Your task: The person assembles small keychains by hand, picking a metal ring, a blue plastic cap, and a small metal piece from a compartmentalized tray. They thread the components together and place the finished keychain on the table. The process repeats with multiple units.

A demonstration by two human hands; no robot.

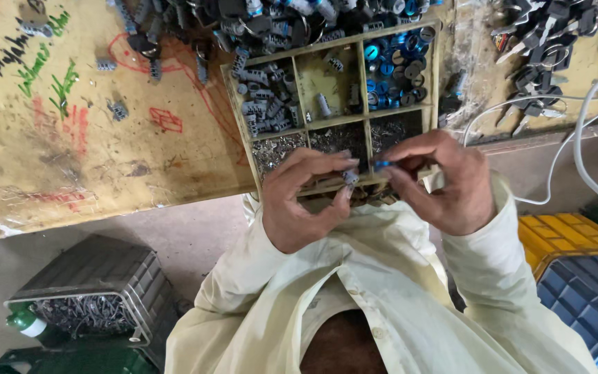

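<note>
My left hand (299, 201) pinches a small grey metal cylinder part (349, 178) between thumb and fingers. My right hand (441, 183) holds a small blue ring-shaped part (382, 165) at its fingertips, close to the grey part. Both hands hover over the near edge of a yellowed divided tray (297, 82). The tray's compartments hold grey cylinders (266, 104), blue and black caps (396, 66) and tiny metal bits (278, 149).
The tray sits on a worn yellow workbench (70, 138) with paint scribbles. Heaps of keys and black parts (548, 34) lie along the far side. White cables (576, 131) run at right. Below are a grey crate of metal parts (98, 291) and yellow and blue crates (576, 270).
</note>
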